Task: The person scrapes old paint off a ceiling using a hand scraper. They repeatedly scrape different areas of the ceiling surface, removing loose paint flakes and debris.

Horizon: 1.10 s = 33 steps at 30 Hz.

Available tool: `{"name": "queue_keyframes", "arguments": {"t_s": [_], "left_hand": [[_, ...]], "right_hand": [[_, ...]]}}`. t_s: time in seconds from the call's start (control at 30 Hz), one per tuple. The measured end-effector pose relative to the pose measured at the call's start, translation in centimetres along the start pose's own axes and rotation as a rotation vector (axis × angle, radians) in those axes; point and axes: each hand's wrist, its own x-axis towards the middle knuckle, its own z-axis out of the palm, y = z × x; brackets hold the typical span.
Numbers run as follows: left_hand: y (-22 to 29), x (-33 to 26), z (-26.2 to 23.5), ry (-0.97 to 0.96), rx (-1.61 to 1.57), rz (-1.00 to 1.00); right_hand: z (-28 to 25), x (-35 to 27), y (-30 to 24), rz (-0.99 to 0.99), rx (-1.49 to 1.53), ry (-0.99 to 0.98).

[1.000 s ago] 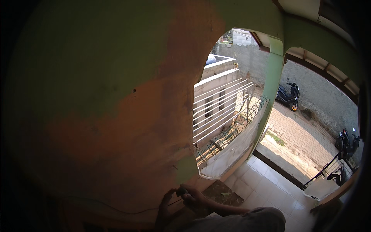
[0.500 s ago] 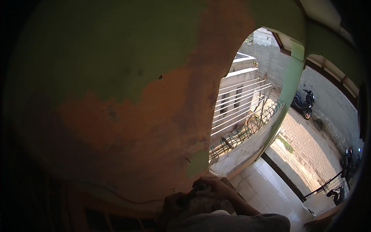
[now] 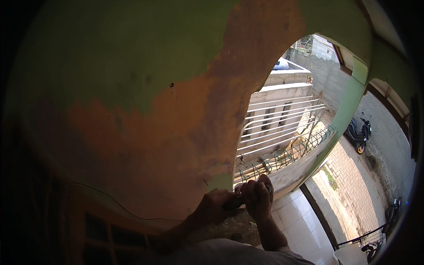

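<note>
Both my hands are raised together near the lower middle, in front of the wall and beside its opening. My right hand [image 3: 257, 196] is closed in a fist around a dark, rounded tool or handle [image 3: 233, 203], whose end shows past the fingers. Against the other end of that dark thing lies my left hand [image 3: 214, 205], its fingers curled onto it in shadow. What kind of thing it is cannot be made out. The wall [image 3: 176, 128] behind is green with a large orange-brown patch and a small dark hole [image 3: 172, 85] in it.
An arched opening on the right shows white metal railings [image 3: 282, 121] and green wire [image 3: 304, 145]. A green pillar [image 3: 338, 119] stands beside it. White floor tiles [image 3: 296, 218], a parked motorbike [image 3: 358, 134] and a brick path [image 3: 349, 176] lie beyond. A thin cable [image 3: 119, 204] hangs along the lower wall.
My hands have risen and reached further out, and the right forearm now stands upright below its fist. The view has shifted a little, so the opening sits further right and lower.
</note>
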Motion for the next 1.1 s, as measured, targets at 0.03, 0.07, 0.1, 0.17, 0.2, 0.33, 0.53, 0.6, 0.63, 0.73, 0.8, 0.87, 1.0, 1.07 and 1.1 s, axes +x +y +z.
{"name": "queue_keyframes", "arguments": {"t_s": [0.03,0.07,0.1,0.17,0.2,0.33,0.53,0.6,0.63,0.73,0.8,0.87,1.0,1.07,1.1], "left_hand": [[1.4,2.1,-1.8,-0.064,0.208,0.108],[2.8,4.7,-3.9,0.004,0.275,0.235],[4.2,7.3,-6.3,0.077,0.348,0.364],[7.2,11.7,-12.2,0.234,0.552,0.498],[9.1,13.5,-15.3,0.368,0.643,0.576],[15.6,22.5,-27.1,0.561,0.888,0.827],[20.6,31.0,-33.8,0.813,1.563,0.433],[20.1,32.3,-33.7,0.861,1.616,0.438],[20.0,32.4,-33.5,0.87,1.632,0.462],[17.1,33.2,-34.2,0.928,1.637,0.501],[17.7,32.1,-34.5,0.941,1.677,0.446],[19.2,30.6,-34.2,0.909,1.728,0.317],[19.1,30.3,-31.7,0.896,1.639,0.37],[18.8,30.5,-31.8,0.892,1.641,0.362],[18.7,30.7,-31.9,0.887,1.64,0.359]], "right_hand": [[0.5,1.6,-1.8,-0.011,0.135,-0.044],[0.5,3.4,-3.6,0.022,0.23,0.015],[0.9,5.8,-5.6,-0.084,0.261,-0.061],[0.9,11.1,-10.0,-0.349,0.391,-0.256],[1.7,13.6,-12.6,-0.514,0.313,-0.297],[7.4,19.7,-23.2,-0.968,0.147,-0.327],[14.7,28.6,-26.8,-1.158,0.128,-0.52],[15.0,30.0,-25.3,-1.167,0.041,-0.429],[14.8,30.3,-25.0,-1.134,-0.006,-0.403],[13.9,32.1,-23.6,-1.049,0.138,-0.415],[15.6,30.6,-22.3,-1.037,0.08,-0.388],[15.9,30.1,-22.1,-1.008,0.097,-0.406],[11.6,30.3,-26.9,-1.019,0.163,-0.418],[12.1,30.9,-26.7,-0.937,0.278,-0.302],[12.9,32.2,-25.7,-0.939,0.207,-0.318]]}}
